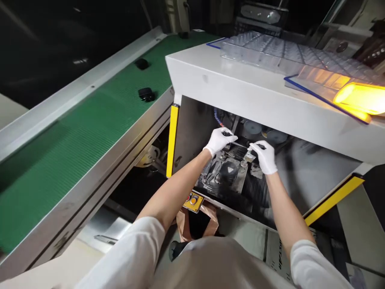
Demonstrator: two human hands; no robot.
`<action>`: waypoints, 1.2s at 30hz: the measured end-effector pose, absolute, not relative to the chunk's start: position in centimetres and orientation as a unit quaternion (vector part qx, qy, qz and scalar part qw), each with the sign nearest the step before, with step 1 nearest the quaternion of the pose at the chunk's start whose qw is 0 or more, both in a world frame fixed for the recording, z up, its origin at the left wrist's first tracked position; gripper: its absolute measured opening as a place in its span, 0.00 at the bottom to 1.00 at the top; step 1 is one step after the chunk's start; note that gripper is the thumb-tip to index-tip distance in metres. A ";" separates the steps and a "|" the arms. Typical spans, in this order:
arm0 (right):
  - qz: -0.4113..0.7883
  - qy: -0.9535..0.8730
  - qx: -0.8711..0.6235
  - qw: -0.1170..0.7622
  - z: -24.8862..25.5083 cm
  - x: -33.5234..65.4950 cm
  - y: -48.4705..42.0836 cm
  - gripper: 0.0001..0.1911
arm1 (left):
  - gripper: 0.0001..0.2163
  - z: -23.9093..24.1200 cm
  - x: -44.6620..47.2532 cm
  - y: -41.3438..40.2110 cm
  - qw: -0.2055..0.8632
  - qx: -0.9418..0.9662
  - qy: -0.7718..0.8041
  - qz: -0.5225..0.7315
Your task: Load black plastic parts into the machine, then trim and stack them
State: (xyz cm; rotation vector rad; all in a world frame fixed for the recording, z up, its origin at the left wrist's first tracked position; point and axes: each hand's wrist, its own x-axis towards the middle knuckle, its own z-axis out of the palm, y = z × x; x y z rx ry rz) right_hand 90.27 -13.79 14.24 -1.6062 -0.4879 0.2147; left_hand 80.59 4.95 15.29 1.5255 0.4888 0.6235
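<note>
Both hands wear white gloves and reach into the open front of a machine point(195, 66). My left hand point(219, 141) is closed, with a small black part point(227, 133) showing between its fingers. My right hand point(266, 157) is closed too, and a similar black part point(261, 147) shows at its fingers. A thin metal rod point(240, 145) spans the gap between the hands. Below them lies the machine's fixture point(230, 170), with metal blocks and a dark round piece. Grey round discs point(252, 127) sit behind my right hand. Finer details of the held parts are too small to make out.
Left of the machine runs a green conveyor belt point(99, 124) carrying black parts point(146, 94). Clear plastic trays point(270, 52) and a lit yellow lamp point(361, 98) are on top. Yellow bars point(172, 140) flank the opening. A yellow button box point(193, 201) hangs below.
</note>
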 end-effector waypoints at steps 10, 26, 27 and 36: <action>0.120 -0.297 -0.706 0.632 9.9 91.3 -12.7 0.10 | 0.15 10.8 82.4 5.6 0.696 0.659 0.182 0.219; 0.150 -0.347 -0.761 0.527 12.3 92.1 -13.7 0.13 | 0.16 10.7 81.1 6.5 0.662 0.712 0.147 0.183; 0.170 -0.372 -0.768 0.493 13.0 92.7 -13.7 0.15 | 0.17 11.3 81.1 7.0 0.655 0.727 0.133 0.155; 0.241 -0.398 -0.867 0.176 15.7 94.8 -9.1 0.26 | 0.20 15.7 86.0 8.4 0.444 0.884 0.146 -0.011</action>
